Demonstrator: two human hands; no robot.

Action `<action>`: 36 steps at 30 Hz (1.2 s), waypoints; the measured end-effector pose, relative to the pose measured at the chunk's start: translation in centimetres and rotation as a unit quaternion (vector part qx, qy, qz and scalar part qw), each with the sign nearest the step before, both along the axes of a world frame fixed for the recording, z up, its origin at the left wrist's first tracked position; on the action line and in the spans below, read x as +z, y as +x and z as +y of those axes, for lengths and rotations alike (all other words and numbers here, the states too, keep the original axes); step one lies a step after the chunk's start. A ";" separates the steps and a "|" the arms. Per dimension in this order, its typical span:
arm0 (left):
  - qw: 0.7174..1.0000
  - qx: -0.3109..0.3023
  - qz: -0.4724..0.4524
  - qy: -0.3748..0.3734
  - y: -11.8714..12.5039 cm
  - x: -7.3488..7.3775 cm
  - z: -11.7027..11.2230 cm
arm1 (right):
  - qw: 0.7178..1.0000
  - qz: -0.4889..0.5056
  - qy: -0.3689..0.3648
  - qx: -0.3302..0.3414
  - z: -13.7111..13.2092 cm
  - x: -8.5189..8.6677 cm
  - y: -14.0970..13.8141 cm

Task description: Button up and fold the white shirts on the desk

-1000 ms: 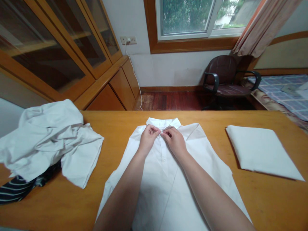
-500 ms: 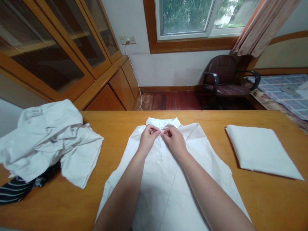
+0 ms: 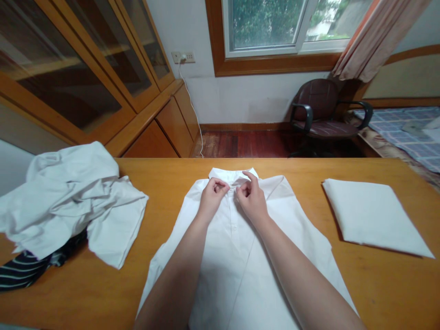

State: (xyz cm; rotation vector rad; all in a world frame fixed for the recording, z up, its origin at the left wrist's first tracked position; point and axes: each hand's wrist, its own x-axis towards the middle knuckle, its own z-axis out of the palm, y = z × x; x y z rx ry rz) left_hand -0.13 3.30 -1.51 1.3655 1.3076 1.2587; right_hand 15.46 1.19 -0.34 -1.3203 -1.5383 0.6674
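Observation:
A white shirt [image 3: 220, 275] lies front up on the table, its collar [image 3: 227, 174] at the far end and a buttoned placket down the middle. Just below the collar, my left hand [image 3: 213, 192] pinches the placket edge between thumb and fingertips. My right hand [image 3: 252, 197] is over the other side of the neckline, index finger lifted and pointing up toward the collar, the remaining fingers loosely curled. A small gap separates its thumb from the left fingertips. Whatever button sits at the left fingertips is too small to make out.
A crumpled white garment [image 3: 72, 197] lies at the left of the wooden table [image 3: 165, 183], partly over a dark striped tie [image 3: 24, 272]. To the right is a folded white cloth [image 3: 374, 215]. An office chair [image 3: 319, 110] stands beyond the table, near glass-door cabinets [image 3: 134, 91].
My right hand has drawn slightly right, away from the left fingertips, and its index finger has lifted. My left hand and the shirt have stayed in place.

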 end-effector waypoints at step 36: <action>1.000 -0.007 0.014 0.020 0.0 0.2 -0.4 | 0.997 0.018 -0.069 -0.004 0.0 0.1 0.3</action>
